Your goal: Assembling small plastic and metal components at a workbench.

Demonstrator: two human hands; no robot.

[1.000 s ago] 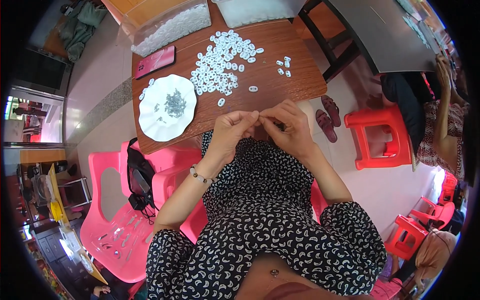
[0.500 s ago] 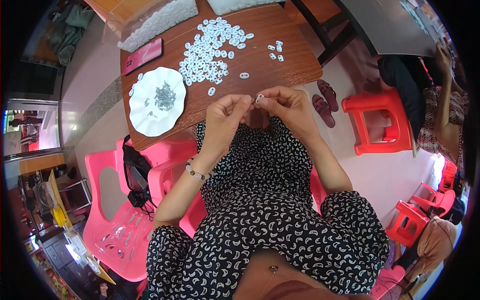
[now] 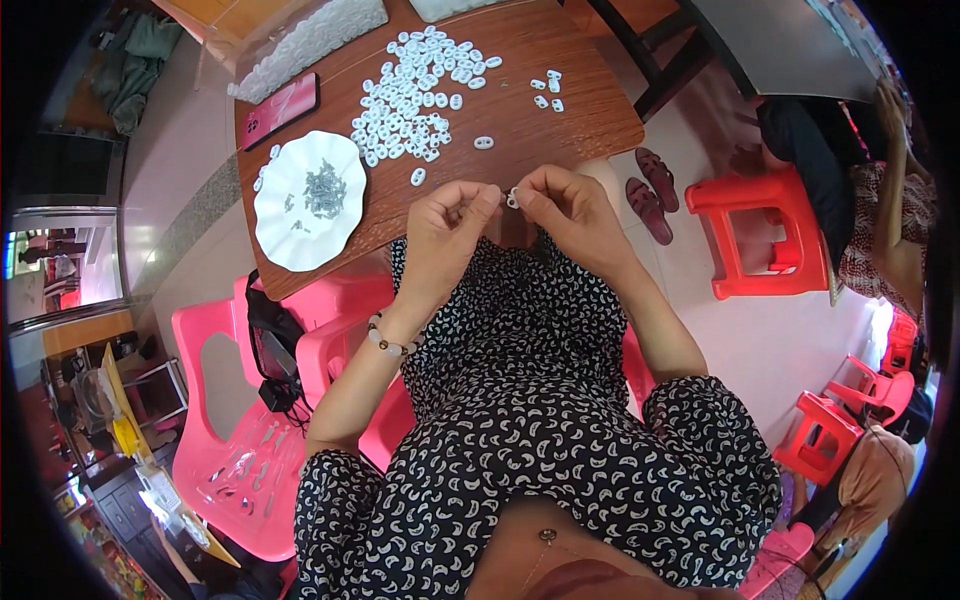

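Note:
Both hands meet just beyond the table's near edge, over my lap. My right hand (image 3: 578,222) pinches a small white plastic piece with holes (image 3: 513,199) between thumb and fingers. Close beside it, my left hand (image 3: 445,240) is closed in a pinch at the fingertips; whatever it holds is too small to make out. Past the hands lies a spread of white oval two-hole pieces (image 3: 410,105). One single oval piece (image 3: 484,143) and another stray one (image 3: 418,177) lie nearer to me. To the left, a white wavy-rimmed plate (image 3: 283,240) bears many tiny grey metal pins or screws (image 3: 325,190).
Several small white pieces (image 3: 540,101) sit apart on the right of the brown wooden table (image 3: 560,60). A pink phone (image 3: 282,110) lies behind the plate, near a clear bag of white pieces (image 3: 310,50). Pink chair (image 3: 235,480) left; red stool (image 3: 760,235) right.
My hands stay together with fingertips shifting slightly; the white piece remains in the right hand. The table shifts slightly up and left in view.

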